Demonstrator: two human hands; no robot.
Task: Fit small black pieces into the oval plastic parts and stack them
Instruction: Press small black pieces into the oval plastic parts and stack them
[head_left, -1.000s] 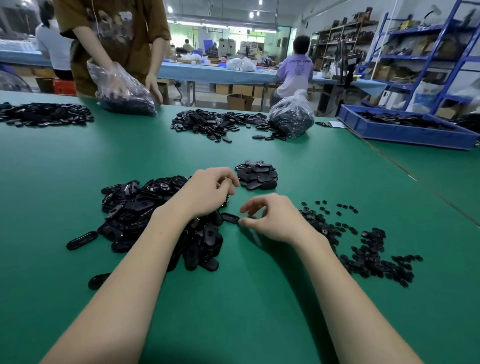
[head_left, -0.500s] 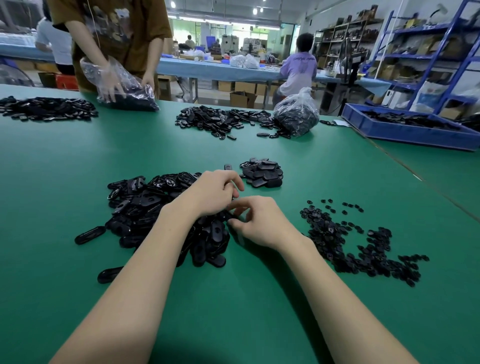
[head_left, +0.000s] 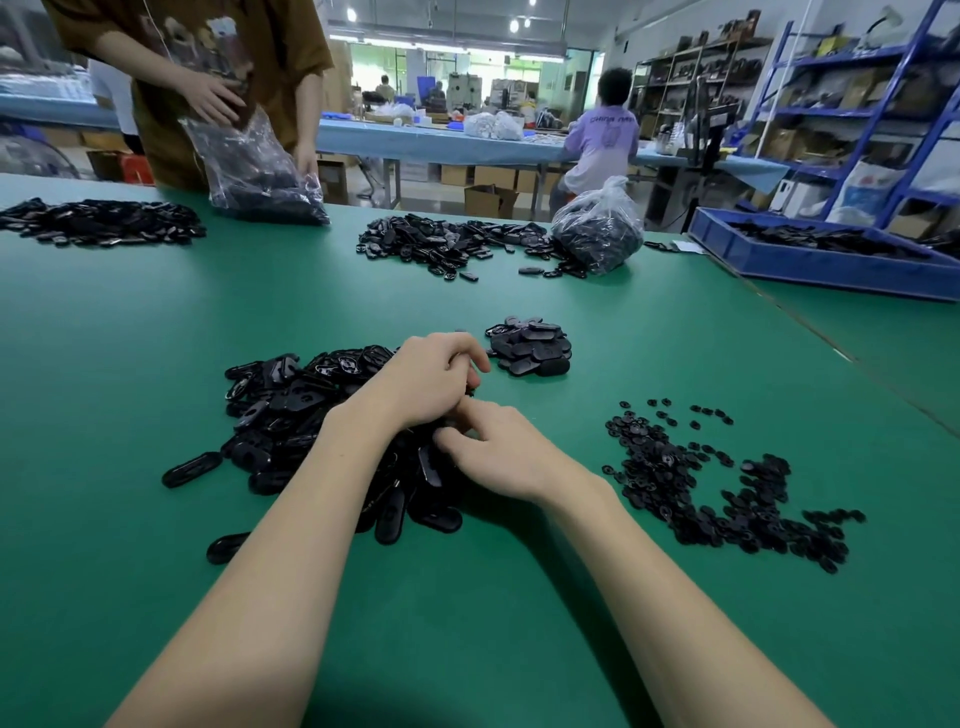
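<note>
Both hands curled over the oval parts pile, left hand and right hand touching; contents of either grip can't tell. Best seating the piece square before stacking.

a factory assembly floor is shown: long green worktables, bagged black parts, blue metal shelving, stacked cartons, workers seated at benches.

Big heap of oval parts left of centre on the table, small stack just behind and right of it. Loose small pieces spread out at right. Both hands meeting mid-frame over the heap's right edge. Tray upper right.
</note>
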